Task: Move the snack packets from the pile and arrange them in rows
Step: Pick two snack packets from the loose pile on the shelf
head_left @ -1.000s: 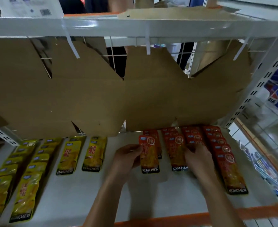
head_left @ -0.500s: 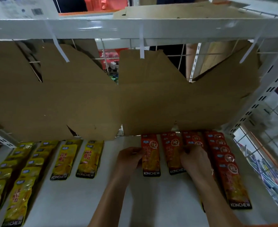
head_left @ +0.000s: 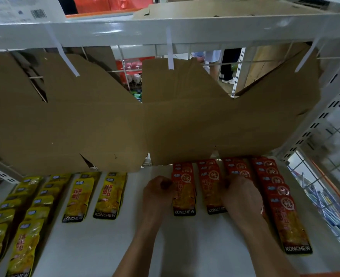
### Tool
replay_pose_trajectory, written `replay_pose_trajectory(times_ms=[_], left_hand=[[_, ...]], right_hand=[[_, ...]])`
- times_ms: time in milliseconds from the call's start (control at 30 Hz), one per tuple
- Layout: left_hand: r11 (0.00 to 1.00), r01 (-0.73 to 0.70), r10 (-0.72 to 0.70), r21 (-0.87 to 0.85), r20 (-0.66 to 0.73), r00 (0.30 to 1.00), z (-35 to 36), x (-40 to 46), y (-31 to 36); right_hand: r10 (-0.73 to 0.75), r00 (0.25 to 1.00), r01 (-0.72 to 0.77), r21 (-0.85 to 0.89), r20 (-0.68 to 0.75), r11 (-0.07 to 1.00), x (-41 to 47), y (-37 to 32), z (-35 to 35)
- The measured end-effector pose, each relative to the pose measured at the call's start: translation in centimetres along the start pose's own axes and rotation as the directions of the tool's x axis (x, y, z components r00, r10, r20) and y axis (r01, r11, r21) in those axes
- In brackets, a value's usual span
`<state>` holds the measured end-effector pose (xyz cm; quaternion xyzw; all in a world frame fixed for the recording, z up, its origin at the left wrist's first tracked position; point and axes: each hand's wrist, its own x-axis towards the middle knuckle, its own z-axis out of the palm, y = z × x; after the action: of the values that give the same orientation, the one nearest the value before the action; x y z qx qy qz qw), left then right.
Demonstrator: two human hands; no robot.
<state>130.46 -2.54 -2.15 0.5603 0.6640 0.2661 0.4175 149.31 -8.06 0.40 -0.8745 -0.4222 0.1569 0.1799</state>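
Red KONCHEW snack packets lie in several overlapping rows on the white shelf (head_left: 185,246). My left hand (head_left: 158,193) pinches the left edge of the front packet of the leftmost red row (head_left: 184,194). My right hand (head_left: 240,196) lies flat on the third red row, beside the second red row (head_left: 211,188), hiding the packets under it. The longest red row (head_left: 279,200) runs forward at the right. Yellow KONCHEW packets form rows at the left (head_left: 79,196) (head_left: 110,194) (head_left: 23,236).
Brown cardboard sheets (head_left: 85,126) hang behind the rows, against a wire back grid. The upper white shelf beam (head_left: 165,31) crosses overhead. A perforated white upright (head_left: 325,116) stands at the right, with stacked goods beyond it. Bare shelf lies in front of my arms.
The view has tilted and the rows sit lower in it. My left hand stays on the leftmost red packet's edge; my right hand stays on the third row.
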Motion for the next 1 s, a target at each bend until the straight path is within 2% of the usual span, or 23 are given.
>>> replay_pose_trajectory(times_ms=[167, 300, 467, 633, 767, 1000], left_hand=[[0.998, -0.05, 0.052, 0.033, -0.044, 0.998, 0.1, 0.0, 0.0], [0.998, -0.044, 0.046, 0.052, -0.042, 0.998, 0.3, -0.2, 0.2], [0.974, -0.027, 0.029, 0.225, -0.001, 1.0, 0.9, -0.4, 0.5], [0.915, -0.09, 0.105, 0.393, -0.018, 0.994, 1.9, -1.3, 1.5], [0.845, -0.127, 0.125, 0.519, 0.04, 0.991, 2.3, -1.4, 1.9], [0.809, -0.154, 0.169, 0.567, 0.026, 0.985, 2.6, -1.6, 2.1]], right_hand=[[-0.023, 0.999, 0.023, -0.02, -0.025, 1.0, -0.2, -0.1, 0.1], [-0.101, 0.993, 0.1, -0.02, -0.066, 0.995, -0.8, -0.4, 0.6], [-0.103, 0.995, 0.103, -0.059, 0.007, 0.993, -1.8, -1.2, 1.3], [-0.12, 0.992, 0.122, -0.117, 0.022, 0.986, -2.6, -1.4, 1.9], [-0.07, 0.994, 0.079, -0.106, 0.085, 0.991, -2.3, -1.5, 1.9], [-0.021, 0.995, 0.031, -0.107, 0.1, 0.994, -1.9, -1.4, 2.2]])
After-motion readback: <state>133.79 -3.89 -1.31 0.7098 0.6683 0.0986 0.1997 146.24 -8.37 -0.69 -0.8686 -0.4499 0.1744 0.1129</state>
